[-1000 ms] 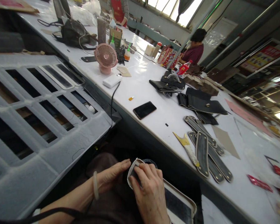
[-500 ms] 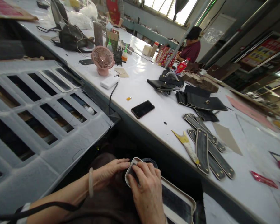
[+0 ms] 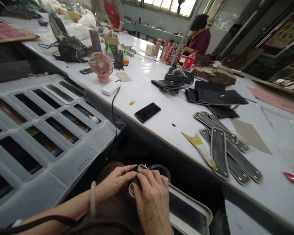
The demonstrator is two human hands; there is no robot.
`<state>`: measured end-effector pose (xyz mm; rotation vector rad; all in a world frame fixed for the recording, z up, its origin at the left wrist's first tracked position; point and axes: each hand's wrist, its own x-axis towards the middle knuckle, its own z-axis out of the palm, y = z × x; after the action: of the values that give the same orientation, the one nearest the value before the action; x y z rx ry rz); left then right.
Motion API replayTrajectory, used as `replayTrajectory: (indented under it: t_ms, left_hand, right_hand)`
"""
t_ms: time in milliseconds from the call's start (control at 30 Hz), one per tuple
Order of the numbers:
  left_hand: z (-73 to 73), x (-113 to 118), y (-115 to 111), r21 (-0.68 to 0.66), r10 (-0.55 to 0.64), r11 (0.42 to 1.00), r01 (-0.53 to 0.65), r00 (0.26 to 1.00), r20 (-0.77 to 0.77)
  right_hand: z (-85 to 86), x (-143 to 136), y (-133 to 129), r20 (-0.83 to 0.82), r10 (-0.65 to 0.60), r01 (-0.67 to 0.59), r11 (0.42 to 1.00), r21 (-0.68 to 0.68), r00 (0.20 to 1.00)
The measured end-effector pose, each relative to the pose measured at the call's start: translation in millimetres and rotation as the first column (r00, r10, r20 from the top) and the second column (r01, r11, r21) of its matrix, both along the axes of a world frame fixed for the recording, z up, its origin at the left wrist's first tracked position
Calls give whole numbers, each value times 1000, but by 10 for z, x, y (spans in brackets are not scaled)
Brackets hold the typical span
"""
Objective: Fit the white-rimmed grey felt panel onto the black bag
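Note:
Both my hands work on a long dark leather strap piece with a pale edge [image 3: 186, 210] lying across my lap, below the table's front edge. My left hand [image 3: 114, 182], with a pale bangle on the wrist, pinches the strap's rounded end with its fingertips. My right hand [image 3: 153, 202] lies on top of that same end, fingers curled and pressing it down. Most of the rounded end is hidden under my right hand; the rest of the strap runs off to the lower right.
On the white table [image 3: 161, 127] lie several similar straps [image 3: 220, 151], a yellow-tipped scraper [image 3: 199, 148], a black phone [image 3: 147, 112], black wallets [image 3: 210, 98], a pink fan [image 3: 101, 65] and a power bank [image 3: 110, 87]. A grey slotted rack [image 3: 39, 130] stands left. Two other people work at the far end.
The view has tilted slightly, shifting the table up and left. My hands keep hold of the strap end, with the fingers closing a little more tightly around it.

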<state>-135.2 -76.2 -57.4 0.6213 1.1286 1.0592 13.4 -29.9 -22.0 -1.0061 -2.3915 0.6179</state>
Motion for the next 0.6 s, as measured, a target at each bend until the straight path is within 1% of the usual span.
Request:
replayTrajectory:
  t_ms: [167, 233, 300, 333, 367, 400, 433, 467, 500, 533, 567, 600]
  left_hand:
    - [-72, 31, 14, 108, 16, 994, 11, 970, -244]
    - [-101, 46, 12, 134, 31, 991, 6, 960, -279]
    - [-108, 54, 9, 135, 35, 991, 6, 955, -295]
    - [-103, 53, 7, 129, 30, 992, 10, 953, -302]
    - [-93, 49, 7, 123, 21, 992, 17, 951, -309]
    - [-82, 42, 6, 113, 12, 993, 24, 952, -307]
    - [-71, 35, 6, 100, -1, 995, 31, 958, -288]
    - [-63, 27, 6, 84, -12, 996, 34, 969, -247]
    - [-60, 22, 5, 67, -20, 997, 33, 982, -187]
    - [-63, 20, 3, 51, -19, 998, 24, 993, -114]
    - [-73, 23, 0, 38, -11, 999, 12, 999, -32]
    - [-86, 29, -4, 28, 0, 1000, -1, 999, 44]
  right_hand:
    - [8, -12, -11, -34, -46, 45, 999, -20, 998]
    - [36, 15, -15, -98, -65, 61, 997, -45, 993]
    - [91, 99, -16, -211, -78, 61, 994, -87, 974]
    - [129, 169, -14, -267, -104, 75, 990, -117, 958]
    - [172, 259, -10, -309, -159, 116, 981, -153, 938]
    - [216, 369, -2, -327, -246, 188, 962, -198, 913]
    - [256, 498, 11, -314, -364, 294, 923, -247, 877]
    - [287, 642, 32, -279, -497, 421, 859, -290, 822]
    - [301, 799, 61, -238, -624, 546, 774, -320, 745]
    - [293, 963, 98, -205, -730, 654, 678, -336, 652]
    - [260, 1129, 141, -201, -804, 728, 593, -346, 559]
    - [200, 1293, 188, -219, -851, 772, 525, -360, 477]
